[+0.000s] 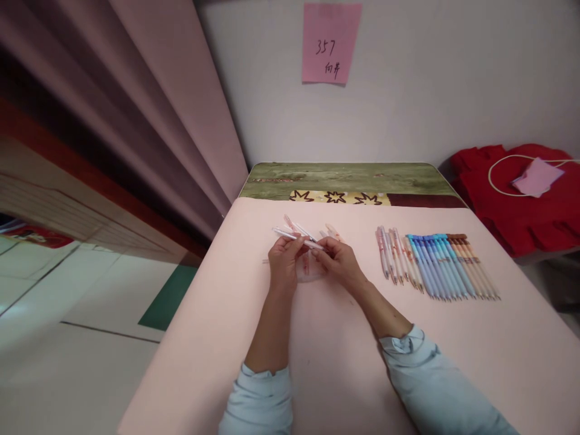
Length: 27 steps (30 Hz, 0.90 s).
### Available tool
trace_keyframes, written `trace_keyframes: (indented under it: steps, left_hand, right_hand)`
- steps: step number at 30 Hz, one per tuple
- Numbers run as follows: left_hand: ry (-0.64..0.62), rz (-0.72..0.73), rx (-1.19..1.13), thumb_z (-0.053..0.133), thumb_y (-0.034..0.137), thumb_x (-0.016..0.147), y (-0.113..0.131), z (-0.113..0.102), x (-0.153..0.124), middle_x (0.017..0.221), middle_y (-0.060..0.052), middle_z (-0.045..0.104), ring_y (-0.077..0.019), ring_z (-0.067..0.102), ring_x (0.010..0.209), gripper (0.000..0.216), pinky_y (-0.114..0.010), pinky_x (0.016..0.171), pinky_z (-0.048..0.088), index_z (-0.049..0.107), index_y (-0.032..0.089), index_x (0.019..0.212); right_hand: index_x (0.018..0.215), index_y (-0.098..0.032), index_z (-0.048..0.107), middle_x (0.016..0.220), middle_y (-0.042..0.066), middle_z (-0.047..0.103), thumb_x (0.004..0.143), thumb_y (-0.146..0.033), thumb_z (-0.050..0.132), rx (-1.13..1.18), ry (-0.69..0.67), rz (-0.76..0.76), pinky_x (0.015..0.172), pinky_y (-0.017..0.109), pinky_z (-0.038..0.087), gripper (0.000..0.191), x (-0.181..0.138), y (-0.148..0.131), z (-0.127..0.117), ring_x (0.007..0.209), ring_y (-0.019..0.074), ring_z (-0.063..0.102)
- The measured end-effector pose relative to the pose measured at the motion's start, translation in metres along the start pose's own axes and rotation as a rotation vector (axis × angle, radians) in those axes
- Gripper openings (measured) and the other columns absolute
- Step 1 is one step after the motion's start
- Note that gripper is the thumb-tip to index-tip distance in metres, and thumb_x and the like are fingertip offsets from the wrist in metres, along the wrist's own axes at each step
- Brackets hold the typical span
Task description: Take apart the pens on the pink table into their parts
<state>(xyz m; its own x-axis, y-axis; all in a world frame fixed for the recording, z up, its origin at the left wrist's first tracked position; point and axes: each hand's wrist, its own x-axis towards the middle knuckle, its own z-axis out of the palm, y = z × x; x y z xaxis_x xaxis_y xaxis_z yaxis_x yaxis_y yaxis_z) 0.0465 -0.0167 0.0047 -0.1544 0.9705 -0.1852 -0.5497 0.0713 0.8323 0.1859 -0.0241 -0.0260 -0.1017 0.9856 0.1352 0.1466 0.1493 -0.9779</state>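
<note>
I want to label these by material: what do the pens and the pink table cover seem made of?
The held pen and the row of pens: likely plastic, smooth slim barrels, pale, blue and brown, faint sheen. The pink table cover: matte, flat, no glare; cloth or paper, cannot tell which.

Pretty soft, even indoor light here, barely any shadows; the edges warp wide-angle style and everything looks a bit blurry.
</note>
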Motion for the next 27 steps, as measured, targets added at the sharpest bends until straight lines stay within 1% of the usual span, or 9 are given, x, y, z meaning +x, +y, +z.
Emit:
trace_keyframes:
  steps: [5,7,11,13,17,19,21,23,27]
  left_hand:
    - [-0.003,0.006,0.011,0.084,0.025,0.062,-0.0003,0.0002,-0.0005,0.079,-0.008,0.074,-0.0138,0.067,0.065,0.031,-0.029,0.070,0.053,0.067,0.011,0.084]
    - [-0.003,0.001,0.002,0.084,0.024,0.061,-0.0002,0.0002,-0.0006,0.078,-0.007,0.074,-0.0139,0.067,0.066,0.030,-0.029,0.071,0.053,0.067,0.012,0.084]
    - [-0.001,0.000,-0.009,0.084,0.024,0.060,-0.0007,0.0002,0.0000,0.077,-0.006,0.074,-0.0144,0.068,0.068,0.031,-0.029,0.073,0.053,0.067,0.012,0.083]
    - [-0.011,0.009,0.001,0.084,0.024,0.061,-0.0012,0.0001,0.0003,0.077,-0.006,0.074,-0.0144,0.068,0.068,0.031,-0.029,0.073,0.053,0.067,0.012,0.083]
    - [-0.051,0.016,-0.003,0.084,0.025,0.062,-0.0019,-0.0002,0.0005,0.079,-0.007,0.074,-0.0149,0.068,0.068,0.032,-0.031,0.075,0.053,0.067,0.013,0.086]
    - [-0.054,0.020,-0.007,0.084,0.025,0.062,-0.0015,-0.0003,0.0003,0.079,-0.007,0.074,-0.0152,0.068,0.068,0.032,-0.031,0.075,0.054,0.067,0.013,0.086]
    - [-0.046,0.020,-0.004,0.084,0.026,0.061,-0.0010,-0.0002,0.0000,0.078,-0.007,0.074,-0.0153,0.068,0.068,0.033,-0.031,0.075,0.054,0.067,0.012,0.086]
    - [-0.041,0.020,0.001,0.085,0.026,0.061,-0.0005,0.0001,-0.0002,0.078,-0.007,0.074,-0.0153,0.069,0.068,0.033,-0.031,0.075,0.054,0.067,0.012,0.085]
    - [-0.049,0.036,0.020,0.084,0.026,0.061,-0.0001,0.0008,-0.0002,0.078,-0.006,0.074,-0.0151,0.068,0.068,0.032,-0.031,0.075,0.054,0.067,0.013,0.085]
  right_hand:
    - [0.075,-0.019,0.064,0.062,-0.001,0.059,0.088,-0.060,0.050,0.018,-0.026,0.042,0.046,0.023,0.039,0.044,-0.0012,-0.0027,-0.0008,0.049,0.0114,0.049]
    - [0.080,-0.020,0.065,0.063,-0.001,0.059,0.088,-0.058,0.053,0.031,-0.019,0.038,0.047,0.023,0.040,0.041,-0.0009,-0.0028,-0.0009,0.050,0.0114,0.050]
    - [0.089,-0.020,0.063,0.062,-0.003,0.058,0.081,-0.053,0.066,0.056,0.006,0.009,0.044,0.022,0.037,0.034,-0.0008,-0.0022,-0.0004,0.048,0.0099,0.047]
    - [0.082,-0.019,0.064,0.062,-0.002,0.058,0.084,-0.054,0.063,0.070,0.001,0.014,0.044,0.023,0.037,0.035,-0.0016,-0.0031,-0.0004,0.047,0.0100,0.048]
    - [0.070,-0.018,0.064,0.060,-0.001,0.058,0.091,-0.058,0.049,0.098,0.002,0.036,0.045,0.025,0.040,0.047,-0.0030,-0.0072,-0.0007,0.047,0.0112,0.050]
    - [0.076,-0.019,0.064,0.061,-0.001,0.059,0.089,-0.059,0.051,0.101,0.010,0.035,0.046,0.026,0.041,0.044,-0.0028,-0.0084,-0.0008,0.048,0.0113,0.050]
    - [0.089,-0.020,0.064,0.062,-0.003,0.059,0.084,-0.058,0.060,0.097,0.016,0.032,0.045,0.025,0.041,0.038,-0.0022,-0.0084,-0.0008,0.048,0.0109,0.049]
    - [0.095,-0.021,0.062,0.062,-0.004,0.059,0.079,-0.056,0.067,0.088,0.023,0.031,0.043,0.024,0.040,0.038,-0.0016,-0.0078,-0.0007,0.048,0.0104,0.047]
    - [0.077,-0.020,0.061,0.061,-0.002,0.059,0.084,-0.058,0.059,0.065,0.013,0.036,0.045,0.025,0.040,0.038,-0.0020,-0.0081,-0.0007,0.048,0.0109,0.048]
